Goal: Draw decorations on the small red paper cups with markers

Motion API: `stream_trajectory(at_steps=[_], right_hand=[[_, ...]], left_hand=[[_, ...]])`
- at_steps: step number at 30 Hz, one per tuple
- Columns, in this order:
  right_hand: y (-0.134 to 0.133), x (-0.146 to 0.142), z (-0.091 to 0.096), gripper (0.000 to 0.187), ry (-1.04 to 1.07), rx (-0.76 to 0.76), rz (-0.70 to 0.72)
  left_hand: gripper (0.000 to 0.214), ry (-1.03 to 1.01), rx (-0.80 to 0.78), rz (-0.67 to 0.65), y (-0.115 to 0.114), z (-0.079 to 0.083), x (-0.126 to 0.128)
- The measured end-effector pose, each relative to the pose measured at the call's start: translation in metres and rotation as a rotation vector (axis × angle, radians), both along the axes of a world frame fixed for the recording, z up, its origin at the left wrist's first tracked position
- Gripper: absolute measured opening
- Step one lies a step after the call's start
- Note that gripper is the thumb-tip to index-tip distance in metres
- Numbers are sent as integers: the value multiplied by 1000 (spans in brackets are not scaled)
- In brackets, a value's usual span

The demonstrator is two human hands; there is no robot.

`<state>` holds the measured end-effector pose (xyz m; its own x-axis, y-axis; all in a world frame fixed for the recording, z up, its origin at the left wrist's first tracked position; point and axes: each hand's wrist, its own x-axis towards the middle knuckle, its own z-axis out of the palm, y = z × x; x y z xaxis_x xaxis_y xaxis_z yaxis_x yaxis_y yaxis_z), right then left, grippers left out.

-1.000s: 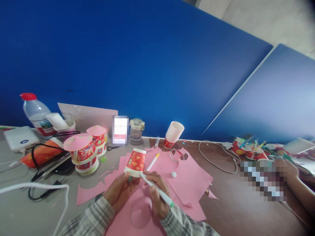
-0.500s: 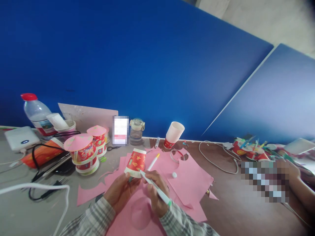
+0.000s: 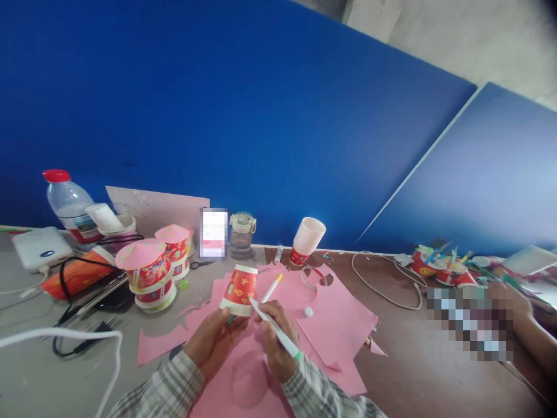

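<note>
My left hand (image 3: 213, 342) grips a red paper cup (image 3: 239, 289) with gold patterns, held upside down above the pink paper (image 3: 335, 325). My right hand (image 3: 276, 342) is closed round a white pen with a green end (image 3: 275, 329), its tip touching the cup's rim. A second white marker with a yellow tip (image 3: 272, 287) lies on the pink paper just behind the cup. A small white cap (image 3: 308, 312) rests on the paper to the right.
Stacked red cups with pink paper roofs (image 3: 145, 273) stand at left, with a water bottle (image 3: 65, 203), cables and a white power bank (image 3: 41, 248). A stack of paper cups (image 3: 307, 239) leans by the blue wall. Another person's arm (image 3: 528, 331) and cups with pens (image 3: 439, 264) are at right.
The view has shifted slightly. My right hand has drawn the pen a little nearer the cup; the left hand keeps hold of the cup.
</note>
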<state>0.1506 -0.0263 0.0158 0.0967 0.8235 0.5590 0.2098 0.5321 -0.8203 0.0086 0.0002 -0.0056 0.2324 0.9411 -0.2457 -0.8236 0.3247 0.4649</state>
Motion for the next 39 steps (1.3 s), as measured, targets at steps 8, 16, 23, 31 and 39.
stream_trajectory(at_steps=[8,16,23,31,39], right_hand=[[-3,-1,4,21,-6,4,3],[-3,-1,3,21,10,24,23],[-5,0,4,21,-10,38,4],[-5,-1,5,23,-6,84,42],[-4,-3,1,22,-9,43,37]], left_hand=[[32,0,-33,13,1,3,1],[26,-7,-48,17,-1,7,2],[34,-19,-55,28,0,2,1],[30,13,-2,22,0,-3,0],[27,79,69,18,-1,2,1]])
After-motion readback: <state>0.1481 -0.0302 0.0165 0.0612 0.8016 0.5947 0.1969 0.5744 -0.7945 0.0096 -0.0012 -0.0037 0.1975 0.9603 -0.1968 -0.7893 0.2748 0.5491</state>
